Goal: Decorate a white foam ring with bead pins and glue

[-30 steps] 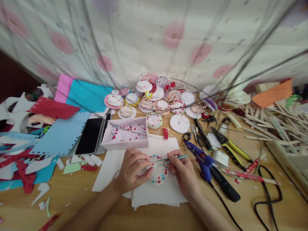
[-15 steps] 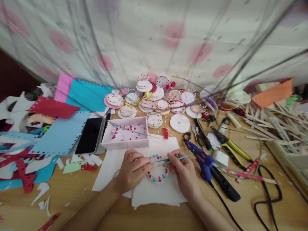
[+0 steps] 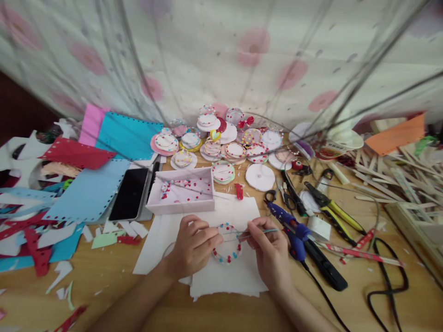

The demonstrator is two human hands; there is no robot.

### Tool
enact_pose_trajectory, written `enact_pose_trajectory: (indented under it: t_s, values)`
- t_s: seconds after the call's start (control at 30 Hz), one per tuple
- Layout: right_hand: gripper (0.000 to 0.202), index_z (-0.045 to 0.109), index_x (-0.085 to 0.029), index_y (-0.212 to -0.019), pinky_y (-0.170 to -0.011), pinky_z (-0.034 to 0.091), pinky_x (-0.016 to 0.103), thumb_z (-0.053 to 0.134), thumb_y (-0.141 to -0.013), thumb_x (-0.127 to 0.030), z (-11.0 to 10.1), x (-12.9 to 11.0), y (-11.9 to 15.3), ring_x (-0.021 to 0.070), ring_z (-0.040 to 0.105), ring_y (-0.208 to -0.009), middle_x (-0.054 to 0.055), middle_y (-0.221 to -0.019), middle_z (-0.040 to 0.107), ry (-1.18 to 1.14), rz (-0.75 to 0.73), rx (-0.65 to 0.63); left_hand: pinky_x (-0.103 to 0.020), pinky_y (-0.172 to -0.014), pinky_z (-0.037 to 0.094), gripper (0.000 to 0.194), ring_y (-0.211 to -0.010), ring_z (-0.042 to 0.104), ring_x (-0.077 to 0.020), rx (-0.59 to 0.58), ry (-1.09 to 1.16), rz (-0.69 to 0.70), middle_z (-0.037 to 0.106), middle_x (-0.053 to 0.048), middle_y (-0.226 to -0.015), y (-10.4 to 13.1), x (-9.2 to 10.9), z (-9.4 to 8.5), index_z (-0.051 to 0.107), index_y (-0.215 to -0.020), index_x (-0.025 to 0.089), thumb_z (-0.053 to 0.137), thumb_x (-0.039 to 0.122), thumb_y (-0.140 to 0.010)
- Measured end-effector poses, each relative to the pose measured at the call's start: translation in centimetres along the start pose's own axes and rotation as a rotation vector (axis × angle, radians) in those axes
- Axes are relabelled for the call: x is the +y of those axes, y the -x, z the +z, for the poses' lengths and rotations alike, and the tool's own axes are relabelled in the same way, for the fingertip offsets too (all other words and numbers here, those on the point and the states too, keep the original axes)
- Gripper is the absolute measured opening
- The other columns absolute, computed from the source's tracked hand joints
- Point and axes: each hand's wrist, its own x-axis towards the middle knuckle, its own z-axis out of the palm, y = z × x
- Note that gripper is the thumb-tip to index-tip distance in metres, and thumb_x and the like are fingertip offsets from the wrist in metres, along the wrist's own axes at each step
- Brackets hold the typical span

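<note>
On white paper sheets (image 3: pixel 228 280) lies a round white piece (image 3: pixel 238 251) edged with small red and blue star-like bits. The curled fingers of my left hand (image 3: pixel 197 244) are closed at its left rim and appear to pinch it; the fingertips' contact is partly hidden. My right hand (image 3: pixel 268 249), on the right side of the piece, grips slim teal tweezers (image 3: pixel 269 230) between thumb and fingers. The tweezers' thin tips reach left over the piece; whether they hold a bit is too small to tell. A pale open box (image 3: pixel 187 206) with scattered red and blue bits stands behind my left hand.
Several decorated paper discs (image 3: pixel 223 171) are heaped behind the box. A blue glue gun (image 3: pixel 287 226), scissors (image 3: pixel 286 196) and yellow-handled pliers (image 3: pixel 341 214) lie to the right, near wooden sticks (image 3: pixel 391 170). A phone (image 3: pixel 129 193) and punched coloured sheets (image 3: pixel 90 191) lie left.
My right hand has shifted slightly right with the tweezers, whose tips are farther from my left fingertips. My left hand stays at the rim.
</note>
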Motion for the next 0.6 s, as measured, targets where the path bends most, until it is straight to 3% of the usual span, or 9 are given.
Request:
enact_pose_trajectory:
  t_s: [0.17,0.37,0.6]
  values:
    - [0.025,0.056,-0.02,-0.072,-0.046,0.032,0.02,0.075,-0.071,-0.036,-0.22,-0.41,-0.5,0.008,0.043,-0.046,-0.005,-0.054,0.051,-0.144,-0.085,0.121,-0.039,-0.083,0.037,0.023,-0.078,0.054,-0.0183,0.02,0.038,-0.073,0.07,-0.002,-0.084,0.28,-0.27,0.12,0.06,-0.091,0.021,0.051,0.002,-0.081]
    - [0.024,0.055,-0.019,-0.073,-0.047,0.034,0.019,0.073,-0.073,-0.035,-0.03,-0.39,-0.42,0.0077,0.043,-0.049,-0.003,-0.058,0.054,-0.177,-0.002,-0.002,-0.037,-0.08,0.039,0.018,-0.078,0.055,-0.0174,0.034,0.076,-0.114,0.068,-0.002,-0.082,0.04,-0.42,0.27,0.06,-0.095,0.02,0.062,0.008,-0.082]
    - [0.022,0.054,-0.021,-0.074,-0.049,0.034,0.018,0.073,-0.074,-0.033,-0.24,-0.54,-0.64,0.0073,0.043,-0.051,-0.003,-0.059,0.057,-0.207,0.019,0.029,-0.039,-0.081,0.041,0.023,-0.083,0.055,-0.0193,0.01,0.141,-0.098,0.066,-0.005,-0.089,-0.21,-0.3,0.19,0.062,-0.102,0.02,0.066,0.015,-0.08]
